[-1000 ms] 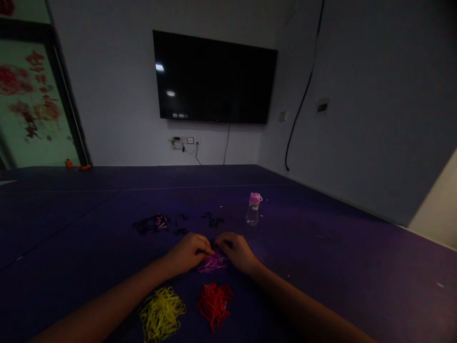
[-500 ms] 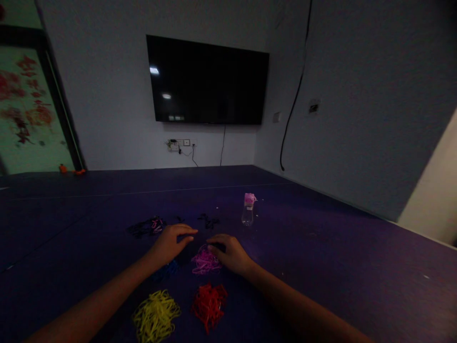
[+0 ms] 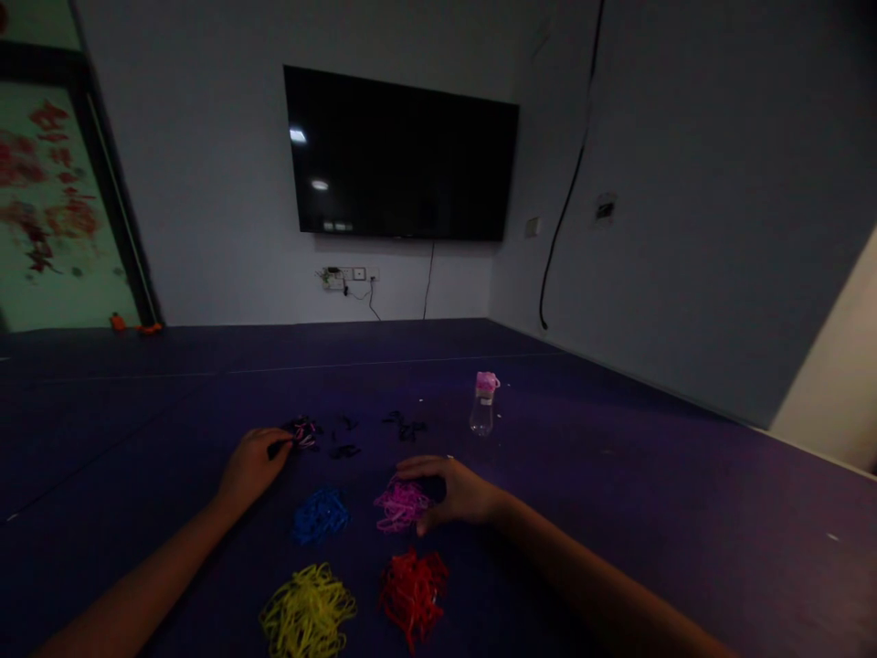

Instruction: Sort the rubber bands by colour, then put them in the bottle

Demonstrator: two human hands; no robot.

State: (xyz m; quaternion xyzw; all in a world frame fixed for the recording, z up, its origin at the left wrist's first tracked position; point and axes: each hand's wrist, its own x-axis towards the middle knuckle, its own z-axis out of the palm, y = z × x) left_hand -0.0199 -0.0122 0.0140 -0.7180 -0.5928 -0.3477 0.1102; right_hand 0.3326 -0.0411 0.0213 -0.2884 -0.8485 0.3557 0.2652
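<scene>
Meanwhile, the left hand (image 3: 255, 468) reaches the far-left dark pile (image 3: 301, 433), its grip unclear; the right hand (image 3: 449, 493), fingers parted, cups the pink bands (image 3: 400, 505).

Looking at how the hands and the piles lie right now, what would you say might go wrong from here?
The right hand curls around the pink pile, with the red pile close by; a sideways brush could mix the two.

The left hand reaches into the dark pile, where pink pieces lie among dark ones, so it might pick up the wrong colour.

Dark pieces barely stand out on the purple surface and could be overlooked.
</scene>
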